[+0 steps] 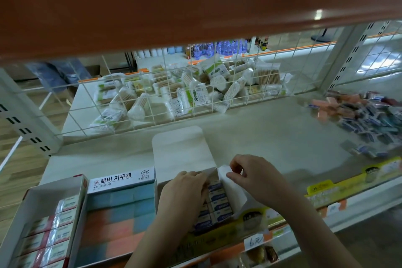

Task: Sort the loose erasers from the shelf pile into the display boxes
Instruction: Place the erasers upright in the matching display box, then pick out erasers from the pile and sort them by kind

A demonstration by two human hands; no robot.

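A white display box (180, 154) stands open at the shelf's front, its lid folded back, with rows of blue-and-white wrapped erasers (218, 200) inside. My left hand (182, 191) rests on the box's left side, fingers curled over the erasers there. My right hand (254, 173) pinches the box's white side flap (232, 189) at its top corner. A pile of loose erasers (369, 119), pink and blue-wrapped, lies at the shelf's far right, apart from both hands.
Left of the open box sit a display box of pastel blue and pink erasers (117, 213) and another with red-and-white wrapped erasers (50, 230). A wire grid (152, 93) backs the shelf; cotton swab packs lie behind it. Price tags line the front rail (326, 193). An orange shelf hangs overhead.
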